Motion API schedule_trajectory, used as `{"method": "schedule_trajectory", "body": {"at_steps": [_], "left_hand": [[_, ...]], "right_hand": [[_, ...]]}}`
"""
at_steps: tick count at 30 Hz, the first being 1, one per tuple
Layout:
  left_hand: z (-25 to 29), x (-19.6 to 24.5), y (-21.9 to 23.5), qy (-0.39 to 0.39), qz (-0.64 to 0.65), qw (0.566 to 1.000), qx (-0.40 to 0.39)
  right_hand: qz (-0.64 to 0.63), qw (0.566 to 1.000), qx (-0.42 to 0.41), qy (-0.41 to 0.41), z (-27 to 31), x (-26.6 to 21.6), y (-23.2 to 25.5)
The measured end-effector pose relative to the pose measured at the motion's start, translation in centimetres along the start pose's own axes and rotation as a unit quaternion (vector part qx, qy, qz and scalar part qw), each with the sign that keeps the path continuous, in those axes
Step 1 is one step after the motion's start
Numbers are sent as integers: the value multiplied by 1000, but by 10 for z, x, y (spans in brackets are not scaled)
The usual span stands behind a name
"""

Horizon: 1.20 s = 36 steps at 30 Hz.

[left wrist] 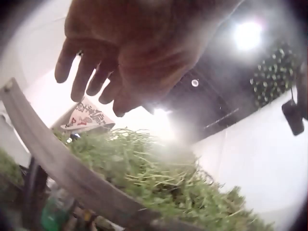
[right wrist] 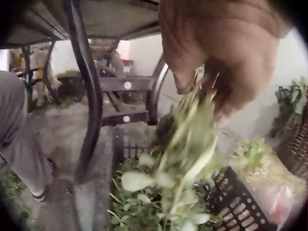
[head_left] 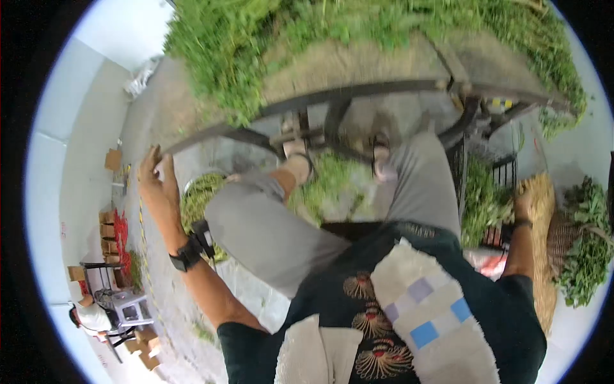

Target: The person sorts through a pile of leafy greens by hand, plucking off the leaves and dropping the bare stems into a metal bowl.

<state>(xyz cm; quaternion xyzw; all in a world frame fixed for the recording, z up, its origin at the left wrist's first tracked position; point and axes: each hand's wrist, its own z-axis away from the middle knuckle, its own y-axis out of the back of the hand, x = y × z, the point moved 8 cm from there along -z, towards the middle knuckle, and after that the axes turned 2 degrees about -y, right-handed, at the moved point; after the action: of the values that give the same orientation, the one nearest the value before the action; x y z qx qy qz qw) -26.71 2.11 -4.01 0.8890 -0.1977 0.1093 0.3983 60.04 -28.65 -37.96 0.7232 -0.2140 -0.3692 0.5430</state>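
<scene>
My right hand (right wrist: 226,57) grips a bunch of leafy green stems (right wrist: 185,139), which hangs down over a black plastic crate (right wrist: 238,204) of similar greens. In the head view that right hand (head_left: 524,203) is out at the right, beside the crate (head_left: 505,171). My left hand (head_left: 160,192) is held up at the left near the table's rim (head_left: 211,132), with nothing in it. Its fingers look relaxed and apart in the left wrist view, where the hand (left wrist: 144,53) is above a heap of greens (left wrist: 159,173) on the table.
More greens (head_left: 224,51) are piled on the round table (head_left: 358,67) in front of me. Loose stems (head_left: 329,185) lie on the floor between my feet. A woven basket (head_left: 566,240) of leaves stands at the right. A seated person (head_left: 89,317) is far left.
</scene>
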Motion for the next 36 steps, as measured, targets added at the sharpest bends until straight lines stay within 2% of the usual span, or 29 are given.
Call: {"method": "schedule_trajectory", "body": {"at_steps": [1, 2, 4, 6, 7, 9, 10, 11, 12, 13, 14, 17, 19, 20, 22, 25, 27, 28, 30, 31, 34, 35, 36], "left_hand": [[-4, 4, 1, 43, 9, 999, -5], [-8, 11, 3, 35, 15, 999, 9], [-14, 24, 3, 1, 63, 997, 40], [-19, 55, 3, 5, 61, 997, 44], [-25, 67, -4, -26, 80, 996, 30], [-37, 85, -22, -113, 95, 989, 15], [-43, 96, -32, -119, 108, 987, 12], [-46, 110, -41, -125, 119, 985, 5], [-48, 124, -50, -130, 123, 984, -3], [-52, 136, -58, -135, 127, 983, -13], [-56, 145, -63, -135, 125, 983, -6], [-71, 175, -84, -162, 147, 975, -30], [-83, 193, -96, -190, 158, 968, -39], [-89, 199, -100, -190, 157, 968, -36], [-99, 213, -106, -209, 148, 966, -28], [-121, 221, -123, -183, 151, 971, -19], [-134, 225, -133, -157, 158, 975, -4], [-135, 230, -138, -156, 159, 975, 1], [-141, 237, -141, -115, 69, 989, 56], [-145, 236, -151, -98, 74, 992, 13], [-159, 227, -171, -101, 59, 993, -10], [-160, 226, -168, -96, 59, 994, -7], [-157, 224, -166, -93, 59, 994, -7]], "right_hand": [[-34, 993, -48, -103, -5, 43, -28], [52, 971, -81, -217, 18, 15, -7], [35, 976, -73, -204, 16, 28, -25], [-56, 980, -41, -187, 14, 27, -34], [-63, 980, -35, -187, 19, 29, -46], [-144, 988, 56, 2, 19, 13, -61], [-159, 985, 14, -73, 35, -14, -53], [-194, 978, -25, -74, 34, 1, -85], [-278, 954, -50, -98, 51, -24, -74], [-326, 938, -72, -88, 65, -43, -70], [-216, 969, -78, -97, 74, -69, -49], [-265, 956, -59, -114, 66, -57, -72], [-352, 930, -15, -106, 56, -57, -70], [-354, 929, -14, -103, 50, -64, -66], [-337, 940, 45, -17, 32, -102, -32], [-422, 907, 5, -12, 44, -199, 42], [-466, 884, -29, 0, 50, -241, 63], [-466, 884, -27, 4, 45, -241, 54], [-446, 890, 12, 90, 42, -257, 48], [-438, 894, -4, 91, 48, -260, 47], [-441, 892, -28, 92, 66, -273, 48], [-376, 917, 12, 131, 71, -280, 59], [-374, 918, 11, 132, 74, -282, 65]]}}
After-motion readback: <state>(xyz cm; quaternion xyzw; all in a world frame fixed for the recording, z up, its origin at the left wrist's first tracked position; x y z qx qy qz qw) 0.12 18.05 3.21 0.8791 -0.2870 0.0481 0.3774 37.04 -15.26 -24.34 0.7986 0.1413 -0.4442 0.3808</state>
